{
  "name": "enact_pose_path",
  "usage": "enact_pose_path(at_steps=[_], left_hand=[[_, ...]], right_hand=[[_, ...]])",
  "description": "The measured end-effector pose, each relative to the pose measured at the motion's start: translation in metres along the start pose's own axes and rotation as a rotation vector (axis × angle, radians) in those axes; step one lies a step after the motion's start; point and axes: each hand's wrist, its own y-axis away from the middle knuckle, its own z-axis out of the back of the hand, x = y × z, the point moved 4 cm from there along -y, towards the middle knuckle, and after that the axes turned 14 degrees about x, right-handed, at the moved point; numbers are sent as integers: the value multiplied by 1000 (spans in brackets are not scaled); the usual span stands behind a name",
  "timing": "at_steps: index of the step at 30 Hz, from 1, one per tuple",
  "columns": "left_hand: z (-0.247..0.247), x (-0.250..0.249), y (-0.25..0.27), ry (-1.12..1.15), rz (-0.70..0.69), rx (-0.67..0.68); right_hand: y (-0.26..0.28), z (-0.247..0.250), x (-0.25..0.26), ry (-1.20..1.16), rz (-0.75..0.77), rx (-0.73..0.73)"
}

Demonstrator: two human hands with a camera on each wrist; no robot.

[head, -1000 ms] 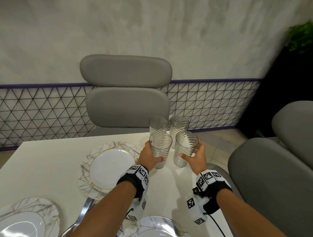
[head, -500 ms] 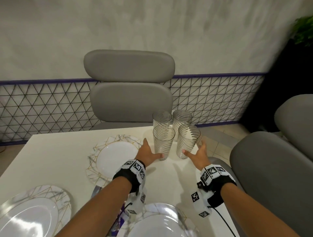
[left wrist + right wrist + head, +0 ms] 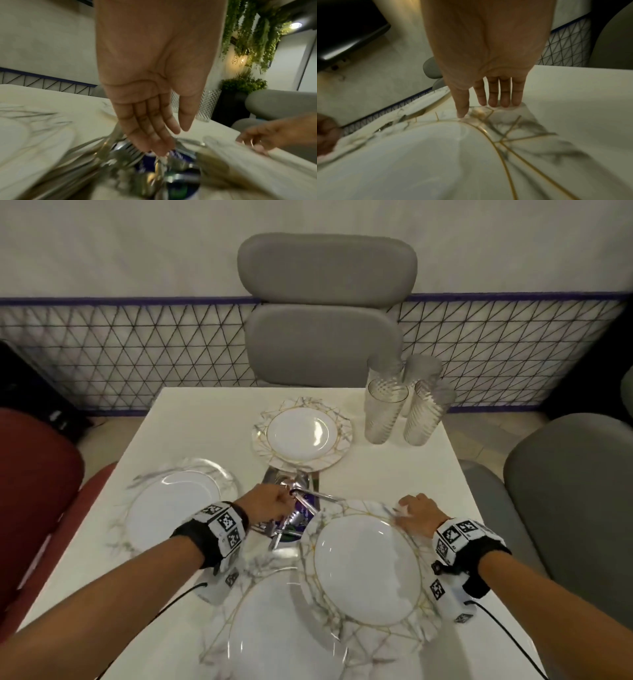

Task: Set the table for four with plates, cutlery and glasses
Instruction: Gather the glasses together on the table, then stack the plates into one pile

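Note:
Four marbled, gold-lined plates lie on the white table (image 3: 394,474): a far plate (image 3: 303,433), a left plate (image 3: 174,501), a near plate (image 3: 284,628) and a right plate (image 3: 366,566) that overlaps the near one. My right hand (image 3: 416,513) pinches the right plate's (image 3: 436,162) far rim, thumb (image 3: 462,112) on top and fingers at its edge. A loose heap of cutlery (image 3: 301,508) lies in the middle. My left hand (image 3: 270,501) reaches down onto the cutlery (image 3: 126,151) with straight fingers (image 3: 154,142), whose tips touch it. Several ribbed glasses (image 3: 385,416) stand together at the far right corner.
A grey chair (image 3: 325,302) stands behind the table's far edge and another grey chair (image 3: 565,491) close on the right. On the left is a red chair (image 3: 34,474). Something blue (image 3: 310,503) lies under the cutlery. Cables hang from both wrist bands.
Both hands have let go of the glasses, which now stand at the far right corner. The hands have drawn back: the left onto the cutlery, the right onto the right plate's rim.

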Motion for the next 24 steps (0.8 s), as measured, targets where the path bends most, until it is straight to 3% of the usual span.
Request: enact_pose_path(at_steps=[5, 12, 19, 24], left_hand=[[-30, 40, 37, -96, 156, 170], [-44, 50, 47, -183, 137, 194], [-25, 47, 67, -53, 27, 116], [6, 65, 100, 296, -152, -56]], right_hand=[[19, -9, 9, 35, 18, -9], [40, -3, 16, -142, 45, -28], [71, 8, 29, -556, 184, -143], [63, 7, 43, -827, 227, -210]])
